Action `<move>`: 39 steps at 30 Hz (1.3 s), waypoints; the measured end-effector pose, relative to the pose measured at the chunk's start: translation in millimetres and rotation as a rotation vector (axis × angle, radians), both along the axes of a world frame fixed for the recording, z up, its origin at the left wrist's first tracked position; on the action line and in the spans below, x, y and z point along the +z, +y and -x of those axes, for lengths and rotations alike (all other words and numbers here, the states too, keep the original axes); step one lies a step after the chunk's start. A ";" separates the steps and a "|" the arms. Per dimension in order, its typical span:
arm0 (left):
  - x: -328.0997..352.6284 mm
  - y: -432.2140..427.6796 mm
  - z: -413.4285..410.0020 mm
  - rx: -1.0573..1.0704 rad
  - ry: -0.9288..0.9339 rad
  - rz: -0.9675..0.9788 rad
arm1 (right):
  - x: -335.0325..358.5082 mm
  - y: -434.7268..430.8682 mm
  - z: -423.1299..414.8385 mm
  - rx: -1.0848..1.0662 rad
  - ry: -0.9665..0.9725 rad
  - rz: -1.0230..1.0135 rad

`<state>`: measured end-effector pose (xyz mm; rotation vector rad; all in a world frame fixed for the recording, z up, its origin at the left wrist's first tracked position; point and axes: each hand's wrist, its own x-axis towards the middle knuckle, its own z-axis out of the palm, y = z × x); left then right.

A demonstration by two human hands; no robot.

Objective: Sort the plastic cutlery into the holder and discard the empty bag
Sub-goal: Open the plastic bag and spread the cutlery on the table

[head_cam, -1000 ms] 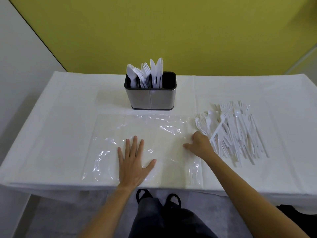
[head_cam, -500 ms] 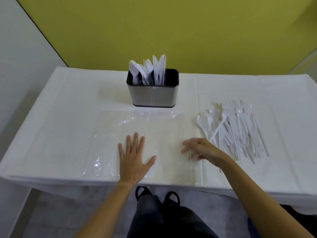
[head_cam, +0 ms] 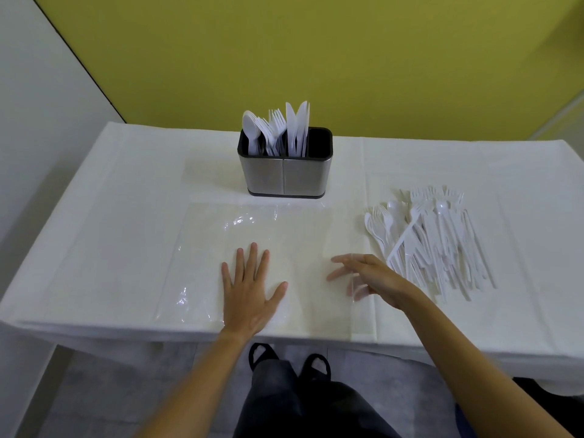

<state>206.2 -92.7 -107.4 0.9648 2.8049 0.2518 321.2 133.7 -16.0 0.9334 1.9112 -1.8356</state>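
Bag: the clear, empty bag (head_cam: 252,235) lies flat on the table, between the holder and the near edge.
Left hand: the left hand (head_cam: 252,289) rests palm down on the bag with its fingers spread and pins it.
Right hand: the right hand (head_cam: 369,276) is at the bag's right edge with its fingers stretched out and nothing pinched. It is blurred, so it is unclear whether the fingertips lie over or under the film.
Step in hand: probably smoothing the bag before gathering it up.
Doing it well: the left palm should stay as the anchor while the right hand draws the edge inward to push out the air. The film looks thin and slippery, so a slow fold would hold better than a grab. The right hand should keep off the pile just beside it.
Loose cutlery: a mixed pile (head_cam: 433,241) of forks, spoons and knives lies right of the bag, unsorted.
Holder: the steel holder (head_cam: 284,172) has spoons, forks and knives upright in it, and its right end looks empty.
Table: a creased white cloth (head_cam: 126,200) covers it.
Room: there is a yellow wall (head_cam: 316,58) behind, a white wall (head_cam: 31,121) on the left and a grey floor (head_cam: 110,390). No bin is in view.
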 end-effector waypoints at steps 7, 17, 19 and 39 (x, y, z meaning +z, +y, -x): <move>42.9 11.0 16.7 0.275 -0.313 -0.394 | 12.7 -11.0 12.7 0.110 0.173 0.086; 72.8 -8.9 65.0 0.635 -0.984 -0.931 | 6.2 -68.7 45.7 0.375 0.354 -0.023; 72.2 -22.5 70.5 0.666 -1.109 -0.988 | -2.8 -79.5 54.8 0.498 0.346 -0.160; 50.2 -67.5 98.5 0.701 -0.184 -0.289 | -62.9 -104.9 72.5 0.937 0.481 -0.985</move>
